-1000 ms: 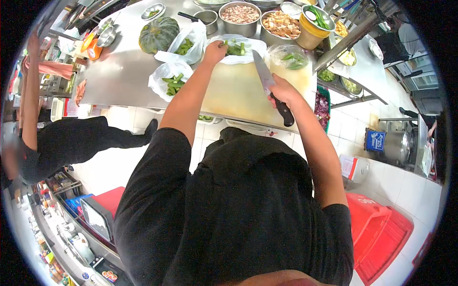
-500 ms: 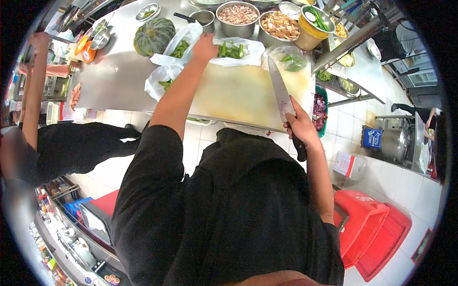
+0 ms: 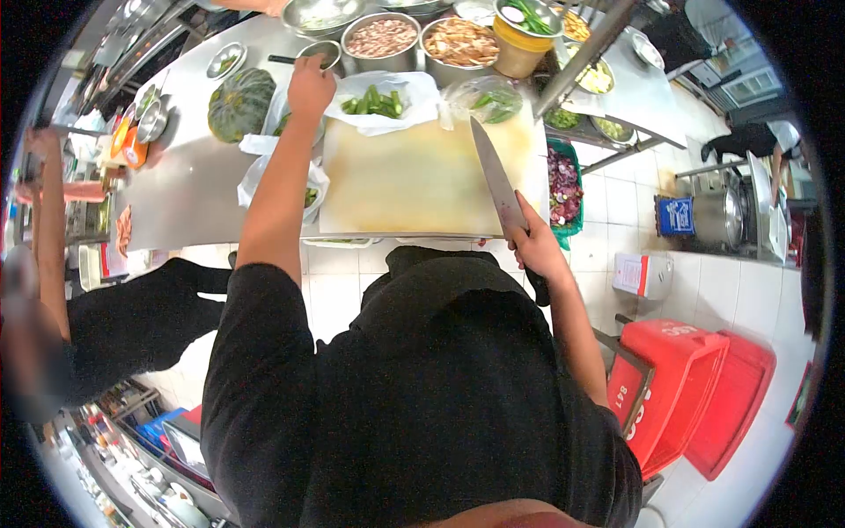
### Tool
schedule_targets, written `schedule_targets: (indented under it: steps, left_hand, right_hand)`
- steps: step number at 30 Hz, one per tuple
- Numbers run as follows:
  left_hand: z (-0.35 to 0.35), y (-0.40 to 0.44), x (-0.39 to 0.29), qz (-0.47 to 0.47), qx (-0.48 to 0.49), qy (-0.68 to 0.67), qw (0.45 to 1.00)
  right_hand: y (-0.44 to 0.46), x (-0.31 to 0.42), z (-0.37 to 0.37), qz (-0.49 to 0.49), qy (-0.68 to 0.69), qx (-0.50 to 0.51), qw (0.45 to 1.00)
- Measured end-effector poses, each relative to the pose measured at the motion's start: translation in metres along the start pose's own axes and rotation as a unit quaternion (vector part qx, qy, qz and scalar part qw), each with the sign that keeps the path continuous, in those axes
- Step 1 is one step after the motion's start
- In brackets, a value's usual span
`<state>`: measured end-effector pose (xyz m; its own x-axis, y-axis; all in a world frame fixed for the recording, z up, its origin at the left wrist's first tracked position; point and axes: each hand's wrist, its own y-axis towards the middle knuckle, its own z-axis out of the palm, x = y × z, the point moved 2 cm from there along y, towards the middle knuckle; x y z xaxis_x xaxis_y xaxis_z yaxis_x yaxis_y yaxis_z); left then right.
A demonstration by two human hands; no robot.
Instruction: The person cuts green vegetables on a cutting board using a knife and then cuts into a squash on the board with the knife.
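My right hand (image 3: 539, 245) is closed around the dark handle of a large kitchen knife (image 3: 497, 180). Its blade points away from me, over the right part of a pale cutting board (image 3: 396, 189). At the near rim of a small metal saucepan (image 3: 331, 51) with a black handle is my left hand (image 3: 312, 86). Its fingertips are partly hidden, so whether they grip anything is unclear. Cut green vegetable pieces (image 3: 374, 104) lie in a white plastic bag (image 3: 422, 95) behind the board. More bags with greens lie beneath and beside my left forearm, including a white bag (image 3: 255, 180).
A green pumpkin (image 3: 239, 107) stands left on the steel table (image 3: 180, 207). Behind the board are a bowl of chopped meat (image 3: 380, 40), a bowl of brown pieces (image 3: 458, 44) and a clear bag (image 3: 484, 101). A red bin (image 3: 660, 378) stands right; another person (image 3: 132, 308) is left.
My left hand has moved from above the white bag of greens to the saucepan's rim. The knife stays in my right hand, and the whole view has shifted.
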<state>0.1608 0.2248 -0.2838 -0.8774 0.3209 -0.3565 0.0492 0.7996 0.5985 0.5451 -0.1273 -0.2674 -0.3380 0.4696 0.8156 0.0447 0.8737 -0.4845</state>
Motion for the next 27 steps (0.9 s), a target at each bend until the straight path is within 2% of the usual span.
schedule_targets:
  steps: [3, 7, 8, 12, 15, 18, 23, 27]
  left_hand:
    - [0.005, -0.014, -0.043, 0.068, -0.007, -0.077, 0.995]
    - [0.053, -0.06, -0.133, 0.108, 0.16, -0.147, 0.97]
    - [0.064, -0.067, -0.156, 0.083, 0.213, -0.196, 0.954]
    - [0.149, -0.077, -0.194, 0.127, 0.244, -0.228, 0.934]
    - [0.189, -0.075, -0.207, 0.149, 0.246, -0.211, 0.934]
    - [0.197, -0.059, -0.225, 0.126, 0.294, -0.161, 0.934]
    - [0.22, -0.043, -0.245, 0.087, 0.377, -0.076, 0.919]
    - [0.235, -0.048, -0.252, 0.054, 0.371, -0.062, 0.925]
  right_hand:
    - [-0.008, -0.027, -0.011, 0.015, 0.027, -0.031, 0.999]
    - [-0.019, -0.056, -0.018, 0.038, 0.061, -0.049, 0.996]
    - [-0.02, -0.062, -0.019, 0.042, 0.068, -0.052, 0.995]
    - [-0.032, -0.064, -0.023, 0.027, 0.059, -0.061, 0.996]
    - [-0.039, -0.075, -0.024, 0.01, 0.035, -0.083, 0.996]
    - [-0.046, -0.094, -0.025, -0.01, 0.041, -0.102, 0.994]
    - [-0.064, -0.113, -0.035, 0.015, 0.052, -0.111, 0.992]
    - [-0.067, -0.127, -0.044, 0.027, 0.044, -0.111, 0.992]
